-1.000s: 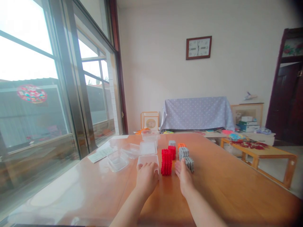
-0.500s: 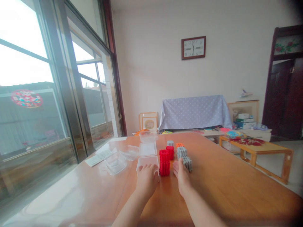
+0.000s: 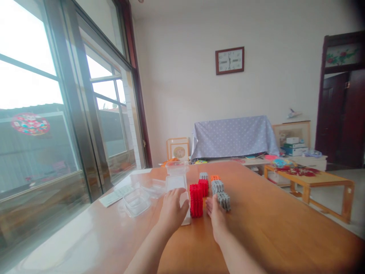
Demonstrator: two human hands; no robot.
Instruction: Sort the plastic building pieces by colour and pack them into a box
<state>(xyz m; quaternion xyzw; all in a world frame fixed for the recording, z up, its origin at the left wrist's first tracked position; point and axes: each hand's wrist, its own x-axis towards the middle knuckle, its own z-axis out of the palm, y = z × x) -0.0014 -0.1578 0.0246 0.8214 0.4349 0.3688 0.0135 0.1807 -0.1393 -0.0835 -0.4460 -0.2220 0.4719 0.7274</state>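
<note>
My left hand hovers over or rests on a clear plastic container, which it largely hides; I cannot tell whether they touch. Its thumb is spread from the fingers, with nothing visible between them. Just right of that hand stands a tall red stack of toothed plastic pieces. My right hand is open, palm turned inward, close beside grey toothed pieces. Farther back are a shorter red stack, another grey stack, an orange stack and a small grey one.
Clear plastic boxes and a white paper lie on the left of the wooden table. A clear lid or tray lies behind my left hand. Glass doors line the left side; a low wooden table stands at right.
My left hand has moved left across the clear container, and its thumb and fingers have spread. My right hand stays beside the grey pieces. The view has shifted slightly.
</note>
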